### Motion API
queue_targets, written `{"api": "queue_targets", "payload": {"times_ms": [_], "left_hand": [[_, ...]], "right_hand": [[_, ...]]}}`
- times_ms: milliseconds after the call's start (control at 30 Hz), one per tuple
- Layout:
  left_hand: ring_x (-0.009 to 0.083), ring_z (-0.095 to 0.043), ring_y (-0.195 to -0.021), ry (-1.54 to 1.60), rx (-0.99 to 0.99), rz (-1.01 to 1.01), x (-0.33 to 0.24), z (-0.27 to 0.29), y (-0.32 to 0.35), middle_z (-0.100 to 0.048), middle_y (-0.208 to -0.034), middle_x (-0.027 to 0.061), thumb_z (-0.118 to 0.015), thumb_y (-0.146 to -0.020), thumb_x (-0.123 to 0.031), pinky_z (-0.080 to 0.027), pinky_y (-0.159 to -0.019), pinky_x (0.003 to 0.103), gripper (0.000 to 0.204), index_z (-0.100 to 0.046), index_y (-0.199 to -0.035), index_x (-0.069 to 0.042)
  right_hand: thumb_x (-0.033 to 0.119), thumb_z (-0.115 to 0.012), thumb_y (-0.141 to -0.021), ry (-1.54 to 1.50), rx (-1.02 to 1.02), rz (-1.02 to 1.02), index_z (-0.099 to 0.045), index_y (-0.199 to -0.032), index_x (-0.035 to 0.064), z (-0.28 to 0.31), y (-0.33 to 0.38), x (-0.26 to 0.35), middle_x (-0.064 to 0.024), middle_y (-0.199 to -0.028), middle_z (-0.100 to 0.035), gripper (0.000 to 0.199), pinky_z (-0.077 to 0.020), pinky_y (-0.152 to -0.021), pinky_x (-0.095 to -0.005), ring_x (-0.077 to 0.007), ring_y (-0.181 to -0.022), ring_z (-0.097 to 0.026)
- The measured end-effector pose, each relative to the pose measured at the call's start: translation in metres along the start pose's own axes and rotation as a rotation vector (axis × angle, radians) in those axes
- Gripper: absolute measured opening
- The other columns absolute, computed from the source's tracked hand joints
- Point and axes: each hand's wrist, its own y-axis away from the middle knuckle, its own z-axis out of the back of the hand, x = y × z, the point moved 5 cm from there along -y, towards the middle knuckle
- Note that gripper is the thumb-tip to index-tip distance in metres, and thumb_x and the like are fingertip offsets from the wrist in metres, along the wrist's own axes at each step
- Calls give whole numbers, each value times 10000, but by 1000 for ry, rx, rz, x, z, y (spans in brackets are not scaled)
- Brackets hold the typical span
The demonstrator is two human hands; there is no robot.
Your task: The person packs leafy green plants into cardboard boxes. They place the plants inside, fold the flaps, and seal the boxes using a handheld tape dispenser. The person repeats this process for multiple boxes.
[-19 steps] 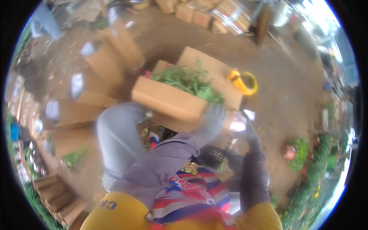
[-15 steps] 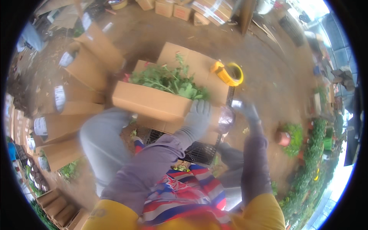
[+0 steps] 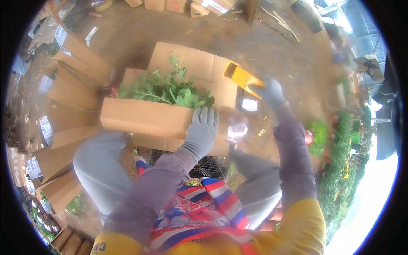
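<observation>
A long cardboard box (image 3: 146,114) lies in front of me with its top flap spread away from me. Leafy green plants (image 3: 170,89) fill it, with a bit of red at the left end. My left hand (image 3: 202,129), in a grey glove, lies with fingers stretched flat over the near wall at the right end. My right hand (image 3: 272,91), also gloved and slightly blurred, grips a yellow tape dispenser (image 3: 242,77) at the flap's right edge. Shiny clear tape (image 3: 237,128) covers the box's right end.
Black crates (image 3: 210,167) support the box between my knees. Open cardboard boxes (image 3: 70,91) with white labels fan out on the left. A potted plant (image 3: 316,137) and a row of greenery (image 3: 335,182) stand on the right. More boxes (image 3: 174,6) sit at the far side.
My right hand has moved up from beside the box's right end and taken hold of the tape dispenser, which has turned. My left hand stays on the box; the whole view has shifted.
</observation>
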Motion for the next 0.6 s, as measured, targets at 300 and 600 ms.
{"api": "queue_targets", "payload": {"times_ms": [300,600], "left_hand": [[341,-502,-1077,0,-69,-34,6,17,-1,-556,-1134,194,-605,-807,-168,-359,-1029,481,509,-557,-1249,79],[308,-527,-1076,89,38,-2,9,7,-10,-587,-1112,156,-698,-734,-239,-375,-975,440,591,-564,-1241,33]], "right_hand": [[111,-670,-913,-35,-197,657,-675,-1144,-34,65,113,174,-97,-1076,-684,273,-538,-783,-287,-162,-902,-660],[176,-661,-912,-423,9,-303,-710,-1056,-33,15,130,141,-41,-872,-702,258,-512,-657,-280,-113,-772,-636]]}}
